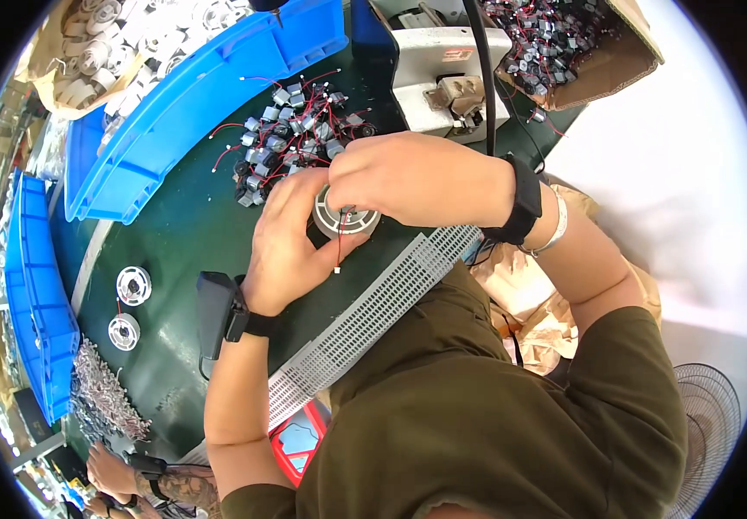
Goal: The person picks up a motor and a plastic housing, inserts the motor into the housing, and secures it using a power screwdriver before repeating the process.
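My left hand (280, 251) grips a round white plastic housing (358, 224) with slots around its rim, fingers and thumb around its left and near sides. Over the housing's far side, my right hand (412, 180) is bent with its fingers closed; whatever they pinch is hidden beneath them. A thin red wire (340, 246) runs from the housing's middle and ends in a small white plug near my left thumb. Just beyond both hands lies a heap of small grey motors (282, 138) with red wires and black parts.
Two round white housings (134, 285) lie left on the green table (192, 242), near a pile of small metal parts (109, 394). Blue bins (192, 112) stand far left. A bench press (447, 78) and a cardboard box of motors (555, 43) are at the back. A co-worker's hand (112, 471) shows lower left.
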The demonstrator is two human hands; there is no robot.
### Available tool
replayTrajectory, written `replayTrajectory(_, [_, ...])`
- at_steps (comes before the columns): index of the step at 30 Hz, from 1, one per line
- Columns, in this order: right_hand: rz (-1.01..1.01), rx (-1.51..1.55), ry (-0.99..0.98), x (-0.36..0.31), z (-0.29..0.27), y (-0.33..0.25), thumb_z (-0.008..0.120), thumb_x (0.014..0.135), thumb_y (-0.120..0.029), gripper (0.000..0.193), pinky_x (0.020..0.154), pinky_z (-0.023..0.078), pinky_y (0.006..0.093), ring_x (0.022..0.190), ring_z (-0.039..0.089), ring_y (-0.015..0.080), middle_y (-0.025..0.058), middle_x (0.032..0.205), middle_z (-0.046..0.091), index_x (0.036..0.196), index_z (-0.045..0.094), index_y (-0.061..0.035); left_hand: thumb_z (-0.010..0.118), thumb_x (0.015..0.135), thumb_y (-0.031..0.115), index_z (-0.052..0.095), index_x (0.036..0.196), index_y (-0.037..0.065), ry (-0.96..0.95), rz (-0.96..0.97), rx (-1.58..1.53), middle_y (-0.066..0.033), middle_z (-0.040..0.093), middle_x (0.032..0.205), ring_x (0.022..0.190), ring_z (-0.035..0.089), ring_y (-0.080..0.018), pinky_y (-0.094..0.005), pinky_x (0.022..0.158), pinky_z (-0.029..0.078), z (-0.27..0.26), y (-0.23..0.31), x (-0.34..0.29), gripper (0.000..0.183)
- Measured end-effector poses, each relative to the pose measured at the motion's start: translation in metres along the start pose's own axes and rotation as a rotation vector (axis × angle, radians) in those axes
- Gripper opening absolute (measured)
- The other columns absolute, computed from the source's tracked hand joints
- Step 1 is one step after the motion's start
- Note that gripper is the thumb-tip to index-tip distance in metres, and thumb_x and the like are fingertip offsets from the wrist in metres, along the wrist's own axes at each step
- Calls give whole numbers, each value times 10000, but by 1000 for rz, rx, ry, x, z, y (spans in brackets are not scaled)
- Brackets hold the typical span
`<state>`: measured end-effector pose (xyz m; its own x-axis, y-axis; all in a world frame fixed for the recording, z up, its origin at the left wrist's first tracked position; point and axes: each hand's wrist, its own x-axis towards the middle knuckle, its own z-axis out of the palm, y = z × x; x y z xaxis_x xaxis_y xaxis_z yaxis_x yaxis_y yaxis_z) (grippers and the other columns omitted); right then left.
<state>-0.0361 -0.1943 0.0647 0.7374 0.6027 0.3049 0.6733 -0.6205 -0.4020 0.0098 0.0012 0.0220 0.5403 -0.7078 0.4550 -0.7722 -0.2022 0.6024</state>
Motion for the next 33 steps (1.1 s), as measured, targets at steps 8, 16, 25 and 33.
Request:
replayTrajectory(8, [-201, -465, -189, 8, -2, -6, 580, 729, -119, 74, 696, 498, 295, 792, 564, 200, 30, 774, 511, 752, 529, -69, 822, 610, 128, 565, 1135, 34, -59, -3, -56, -156, 609, 1094, 1003, 600, -317, -370, 873, 483, -4, -12, 6, 592])
replayTrajectory(16, [-42, -33, 271, 26, -30, -7, 594, 805, 2, 295, 827, 489, 336, 951, 603, 265, 130, 1044, 592, 1097, 568, -31, 855, 558, 172, 486, 1222, 12, 62, 50, 102, -191, 559, 1163, 1075, 540, -365, -406, 911, 445, -14, -2, -14, 777])
replayTrajectory(25, [-21, 812, 875, 159, -43, -10, 801, 716, -226, 588, 752, 506, 298, 834, 629, 155, 126, 941, 640, 1159, 519, 39, 770, 634, 62, 658, 970, 53, 192, 202, 164, -142, 594, 1050, 894, 596, -336, -394, 760, 505, 20, 8, -18, 354])
replayTrajectory(33, [-318, -207, 921, 89, -94, 12, 635, 809, -43, 109, 545, 467, 278, 572, 581, 145, 67, 631, 586, 892, 593, 14, 767, 654, 75, 659, 976, 50, 198, 189, 201, -186, 597, 1121, 923, 612, -349, -400, 767, 519, 13, 6, -17, 341])
